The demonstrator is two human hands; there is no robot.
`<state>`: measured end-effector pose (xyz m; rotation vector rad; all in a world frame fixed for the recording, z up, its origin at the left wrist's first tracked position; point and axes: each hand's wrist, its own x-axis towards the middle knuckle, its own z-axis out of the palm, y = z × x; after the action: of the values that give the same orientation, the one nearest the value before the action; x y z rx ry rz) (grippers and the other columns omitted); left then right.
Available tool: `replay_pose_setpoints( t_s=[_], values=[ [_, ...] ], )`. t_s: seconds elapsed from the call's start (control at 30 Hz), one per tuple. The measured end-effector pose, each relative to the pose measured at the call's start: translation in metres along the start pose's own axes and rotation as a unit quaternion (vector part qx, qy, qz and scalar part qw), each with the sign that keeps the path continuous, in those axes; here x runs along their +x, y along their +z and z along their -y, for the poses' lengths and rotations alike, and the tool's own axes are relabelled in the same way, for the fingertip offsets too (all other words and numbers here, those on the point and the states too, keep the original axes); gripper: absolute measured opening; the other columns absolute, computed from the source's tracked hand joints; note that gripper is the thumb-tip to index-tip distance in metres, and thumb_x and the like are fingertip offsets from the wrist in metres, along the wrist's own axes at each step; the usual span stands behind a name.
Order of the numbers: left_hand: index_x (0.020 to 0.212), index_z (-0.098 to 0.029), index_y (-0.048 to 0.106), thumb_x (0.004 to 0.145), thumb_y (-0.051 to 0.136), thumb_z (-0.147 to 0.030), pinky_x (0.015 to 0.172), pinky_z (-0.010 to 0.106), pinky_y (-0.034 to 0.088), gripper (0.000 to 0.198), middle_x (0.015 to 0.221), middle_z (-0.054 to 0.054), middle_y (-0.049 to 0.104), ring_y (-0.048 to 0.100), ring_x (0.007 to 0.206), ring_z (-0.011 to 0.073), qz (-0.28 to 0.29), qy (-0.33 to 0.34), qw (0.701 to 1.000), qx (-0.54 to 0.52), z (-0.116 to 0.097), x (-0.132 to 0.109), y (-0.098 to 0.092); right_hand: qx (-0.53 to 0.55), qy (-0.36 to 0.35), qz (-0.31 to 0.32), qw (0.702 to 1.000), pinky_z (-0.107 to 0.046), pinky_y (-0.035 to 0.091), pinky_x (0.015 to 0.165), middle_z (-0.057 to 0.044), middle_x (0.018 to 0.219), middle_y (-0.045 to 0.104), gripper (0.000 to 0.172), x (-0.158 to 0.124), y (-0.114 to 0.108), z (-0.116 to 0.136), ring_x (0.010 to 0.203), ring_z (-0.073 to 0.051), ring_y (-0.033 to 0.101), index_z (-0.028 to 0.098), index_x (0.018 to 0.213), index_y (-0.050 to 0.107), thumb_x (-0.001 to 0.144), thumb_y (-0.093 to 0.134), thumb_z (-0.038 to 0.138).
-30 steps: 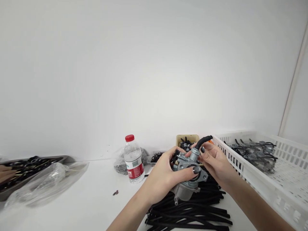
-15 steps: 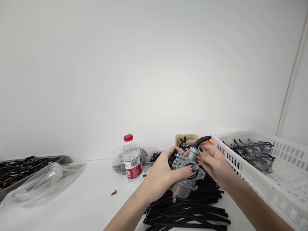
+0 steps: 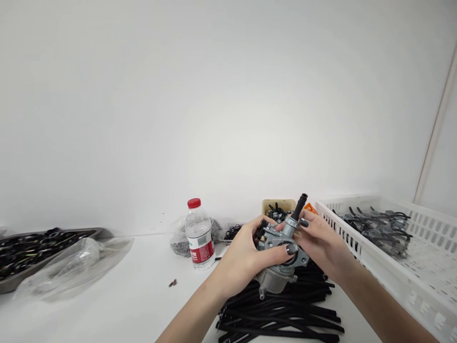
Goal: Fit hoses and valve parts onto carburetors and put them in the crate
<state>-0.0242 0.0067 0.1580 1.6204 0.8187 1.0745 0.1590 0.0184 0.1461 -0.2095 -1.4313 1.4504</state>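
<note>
Your left hand [image 3: 246, 257] is wrapped around the carburetor [image 3: 280, 255], thumb pressed over its front flange, holding it just above the hoses [image 3: 282, 312] on the desk [image 3: 124, 305]. Your right hand [image 3: 321, 240] is closed on the same part from the far side, fingers pinching near the base of the black elbow [image 3: 299, 206], which points up and slightly right. By the look of it you are seating or turning that elbow on the top fitting; the next move calls for a firm hold with the left while the right twists or presses squarely, so the rubber does not kink. The body is dull cast metal, lumpy, with a rounded bowl beneath; the elbow is matte and pliable. The hoses are thin black lengths in a loose pile. To the right stands a white slotted crate [image 3: 371, 267] with similar parts inside; to the left a clear bottle [image 3: 199, 236] with a red cap
</note>
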Motion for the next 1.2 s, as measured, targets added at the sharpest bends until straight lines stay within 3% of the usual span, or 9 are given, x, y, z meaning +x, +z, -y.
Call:
replay_pose_setpoints(
  t_s=[0.23,0.5,0.67,0.8,0.93,1.07,1.2],
  values=[
    [0.087,-0.02,0.058,0.065,0.078,-0.041,0.077,0.032,0.038,0.036,0.089,0.001,0.063,0.054,0.086,0.0217,-0.009,0.015,1.0,0.014,0.0015,0.0014,0.0002,-0.009,0.005,0.005,1.0,-0.034,0.043,0.094,-0.008,0.097,0.068,0.03,0.0012,0.0,0.0023,0.1,-0.028,0.059,0.019,0.095,0.072,0.088,0.086,0.044],
    [0.087,-0.021,0.059,0.062,0.078,-0.032,0.07,0.03,0.041,0.034,0.082,-0.003,0.061,0.053,0.075,0.0177,-0.013,-0.003,0.999,0.044,-0.004,0.0002,0.0033,0.004,0.02,-0.006,1.0,-0.023,0.045,0.089,-0.003,0.097,0.071,0.037,-0.0001,-0.0024,-0.0027,0.099,-0.018,0.062,0.025,0.114,0.071,0.088,0.092,0.039],
    [0.085,-0.02,0.056,0.063,0.078,-0.038,0.07,0.028,0.039,0.036,0.081,-0.002,0.061,0.051,0.076,0.0171,-0.016,0.015,1.0,0.02,0.0018,0.0013,0.0008,0.042,-0.003,0.029,0.999,-0.023,0.046,0.089,-0.003,0.091,0.068,0.024,0.0026,0.0007,-0.0034,0.101,-0.021,0.061,0.021,0.1,0.077,0.093,0.086,0.042],
    [0.088,-0.019,0.056,0.063,0.079,-0.044,0.068,0.028,0.04,0.042,0.078,-0.002,0.061,0.051,0.073,0.0163,-0.011,0.008,1.0,-0.006,0.0047,0.0015,-0.0021,0.108,0.007,0.006,0.994,-0.025,0.048,0.086,-0.001,0.084,0.064,0.014,0.0034,-0.0013,-0.0056,0.104,-0.024,0.059,0.021,0.092,0.075,0.091,0.086,0.031],
    [0.087,-0.019,0.057,0.063,0.078,-0.043,0.068,0.028,0.039,0.04,0.079,-0.002,0.061,0.051,0.072,0.0161,-0.014,0.013,1.0,0.009,0.0033,0.0002,-0.0014,0.081,0.021,-0.012,0.996,-0.026,0.046,0.088,-0.002,0.092,0.066,0.025,0.0017,-0.0036,-0.0074,0.102,-0.023,0.059,0.021,0.096,0.071,0.085,0.093,0.029],
    [0.086,-0.021,0.056,0.063,0.078,-0.04,0.07,0.029,0.038,0.037,0.078,-0.003,0.06,0.051,0.074,0.017,-0.022,0.009,0.999,0.035,0.003,0.0005,0.0001,0.043,0.026,-0.003,0.999,-0.026,0.043,0.09,-0.001,0.095,0.068,0.035,0.0012,-0.0025,-0.006,0.102,-0.021,0.06,0.026,0.112,0.071,0.087,0.093,0.035],
    [0.085,-0.021,0.056,0.064,0.077,-0.038,0.072,0.03,0.038,0.034,0.079,-0.003,0.061,0.051,0.076,0.0179,-0.022,0.021,0.999,0.045,0.0043,0.0018,-0.0007,0.024,0.029,0.023,0.999,-0.027,0.042,0.094,-0.003,0.095,0.069,0.027,0.0028,-0.0005,-0.0026,0.103,-0.021,0.06,0.023,0.11,0.075,0.092,0.088,0.038]
  ],
)
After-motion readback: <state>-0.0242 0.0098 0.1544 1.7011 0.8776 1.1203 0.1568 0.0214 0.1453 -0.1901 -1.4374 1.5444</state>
